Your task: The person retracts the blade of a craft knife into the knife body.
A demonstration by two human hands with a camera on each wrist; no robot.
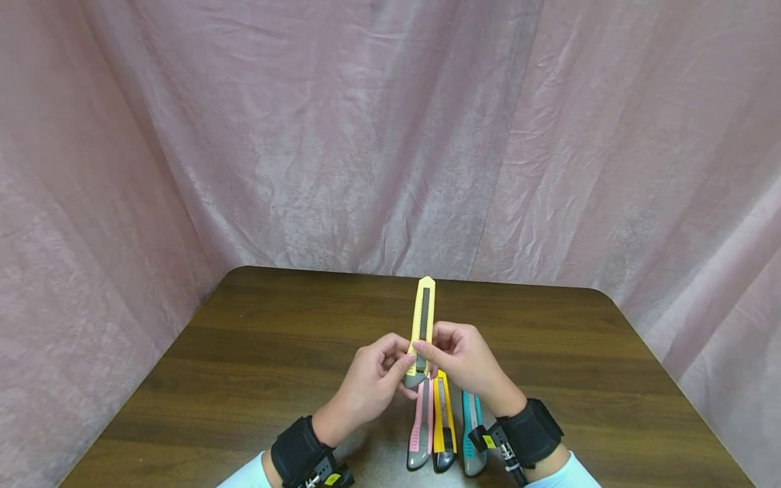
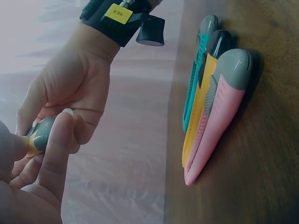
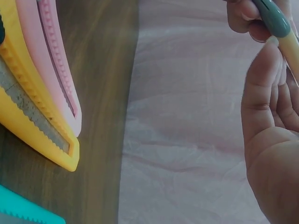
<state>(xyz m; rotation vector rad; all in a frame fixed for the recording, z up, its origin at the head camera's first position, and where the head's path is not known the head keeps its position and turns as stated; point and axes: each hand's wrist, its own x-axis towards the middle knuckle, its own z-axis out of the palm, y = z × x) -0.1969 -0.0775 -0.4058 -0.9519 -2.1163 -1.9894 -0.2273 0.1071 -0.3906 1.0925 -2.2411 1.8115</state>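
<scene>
A pale yellow box cutter (image 1: 424, 312) with a grey end is held up above the table, its tip pointing away from me. My left hand (image 1: 372, 379) pinches it near the grey end (image 2: 43, 132). Thumb and fingers of my right hand (image 1: 470, 359) grip it from the other side, a little higher up. Below the hands three more box cutters lie side by side: a pink one (image 1: 421, 427), an orange-yellow one (image 1: 444, 423) and a teal one (image 1: 472, 434). The right forearm partly covers the teal one. No extended blade shows on the held cutter.
The brown wooden table (image 1: 274, 325) has rounded far corners. Pink curtains (image 1: 366, 135) hang behind it and on both sides. Each wrist wears a black strap (image 1: 299, 451) with a small camera.
</scene>
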